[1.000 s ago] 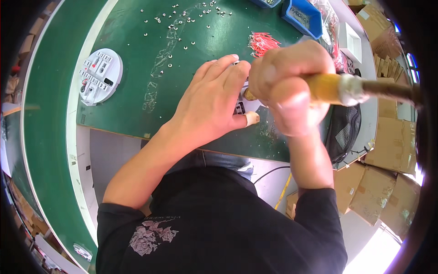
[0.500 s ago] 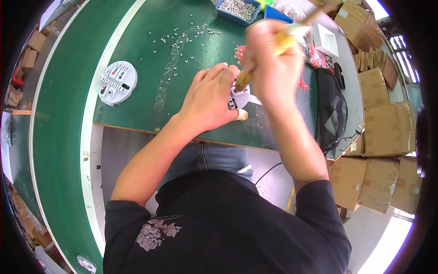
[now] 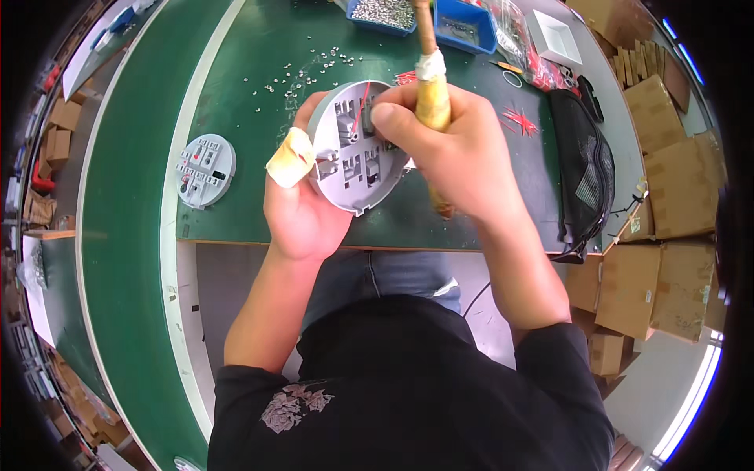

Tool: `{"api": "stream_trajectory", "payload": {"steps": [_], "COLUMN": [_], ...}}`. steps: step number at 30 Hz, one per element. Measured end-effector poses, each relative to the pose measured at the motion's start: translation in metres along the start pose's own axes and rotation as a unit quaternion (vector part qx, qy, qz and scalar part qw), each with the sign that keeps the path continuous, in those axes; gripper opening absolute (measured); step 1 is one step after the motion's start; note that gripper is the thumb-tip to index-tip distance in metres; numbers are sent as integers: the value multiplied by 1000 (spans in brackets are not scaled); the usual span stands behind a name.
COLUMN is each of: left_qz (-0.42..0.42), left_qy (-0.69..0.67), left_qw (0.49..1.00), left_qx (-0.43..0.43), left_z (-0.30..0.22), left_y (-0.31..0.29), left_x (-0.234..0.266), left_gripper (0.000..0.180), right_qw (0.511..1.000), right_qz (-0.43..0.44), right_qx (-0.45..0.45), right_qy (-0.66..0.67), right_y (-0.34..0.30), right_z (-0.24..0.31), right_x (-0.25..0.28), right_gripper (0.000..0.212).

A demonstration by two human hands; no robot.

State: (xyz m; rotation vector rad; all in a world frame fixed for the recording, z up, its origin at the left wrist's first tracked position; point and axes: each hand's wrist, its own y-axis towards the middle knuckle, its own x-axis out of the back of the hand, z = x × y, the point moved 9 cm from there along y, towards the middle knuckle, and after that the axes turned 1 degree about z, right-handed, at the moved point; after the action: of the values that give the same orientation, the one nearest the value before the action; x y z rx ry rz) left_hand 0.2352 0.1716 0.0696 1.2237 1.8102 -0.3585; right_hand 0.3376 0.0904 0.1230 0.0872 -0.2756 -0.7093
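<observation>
My left hand point(image 3: 302, 224) holds up a round grey plastic housing point(image 3: 351, 179) by its left edge, its slotted inner face tilted toward me. A yellowish wrap point(image 3: 290, 158) covers the left thumb. One thin red wire point(image 3: 361, 110) stands out of the housing. My right hand point(image 3: 475, 153) is closed around a stick-like tool point(image 3: 433, 102) with a yellow wrapped grip and a white band, its brown end pointing toward me. The right thumb and forefinger are at the housing's right side; whether they pinch anything there is hidden.
A similar round grey housing point(image 3: 224, 162) lies at left. Small metal pieces point(image 3: 288, 80) are scattered on the green table point(image 3: 243, 188). Blue bins point(image 3: 483, 45), a white box point(image 3: 559, 49) and red wires point(image 3: 520, 121) sit farther back. A black mesh bag point(image 3: 577, 149) lies at right, beside cardboard boxes point(image 3: 691, 188).
My left hand has turned over and lifted the housing off the table, tilting its inner face toward me. The right hand has come to its side, the tool now upright in the grasp.
</observation>
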Motion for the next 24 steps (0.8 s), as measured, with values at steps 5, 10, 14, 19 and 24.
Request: {"api": "stream_trajectory", "payload": {"steps": [5,10,14,19,24], "left_qz": [-2,51,-20,-57,-63], "left_qy": [128,176,252,213,203], "left_qw": [991,981,965,973,975], "left_qx": [-33,-62,-63,-68,-69], "left_z": [16,4,-1,2,-2], "left_y": [-4,-2,2,0,1], "left_x": [-2,4,2,-3,12], "left_gripper": [62,65,67,68,66], "right_qw": [1000,978,948,968,988], "right_qz": [-21,36,84,14,-15], "right_qx": [-5,-1,-26,-19,9], "right_qy": [21,203,305,249,156], "right_y": [-4,-10,-9,-4,-7], "right_z": [-16,-11,-20,-13,-12], "right_x": [5,-12,-22,-16,-17], "right_gripper": [14,15,15,14,15]}}
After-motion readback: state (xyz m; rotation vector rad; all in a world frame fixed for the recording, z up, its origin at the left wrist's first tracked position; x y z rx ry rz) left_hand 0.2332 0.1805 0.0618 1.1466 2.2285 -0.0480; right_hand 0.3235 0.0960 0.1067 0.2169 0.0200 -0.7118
